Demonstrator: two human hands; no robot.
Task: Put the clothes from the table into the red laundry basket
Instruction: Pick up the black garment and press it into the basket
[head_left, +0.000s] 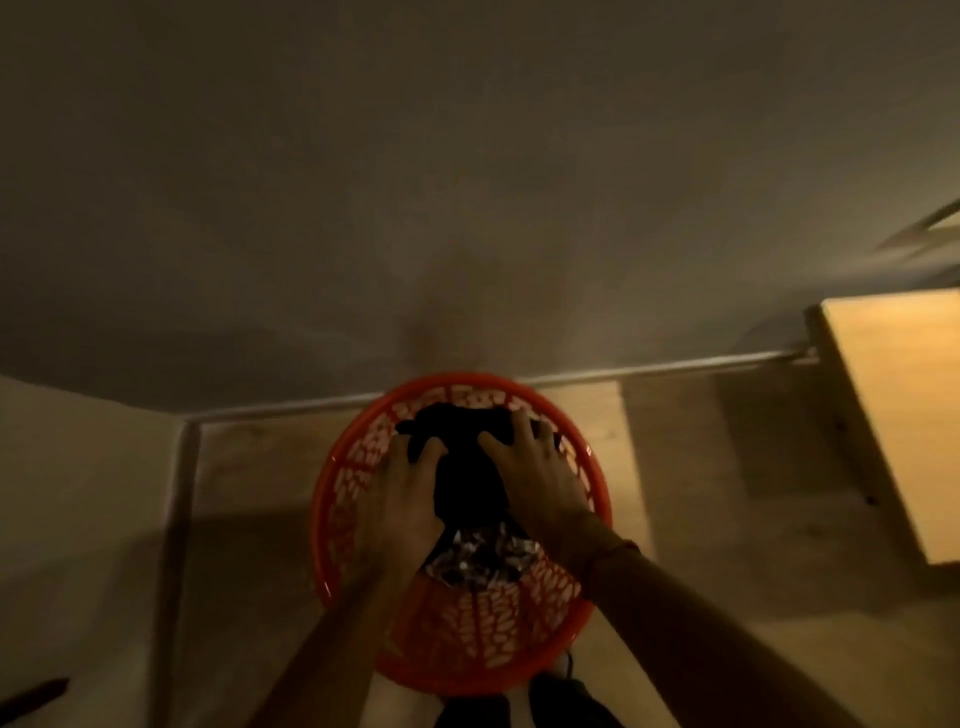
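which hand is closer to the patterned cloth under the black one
Left. The left hand lies on the black garment just up-left of the patterned cloth; the right hand rests farther up, toward the basket's far side.

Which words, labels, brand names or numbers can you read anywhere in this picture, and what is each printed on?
None can be read.
Patterned cloth in the red laundry basket: silvery marks, too blurred to tell if they are lettering.
Black garment under both hands: no print visible.
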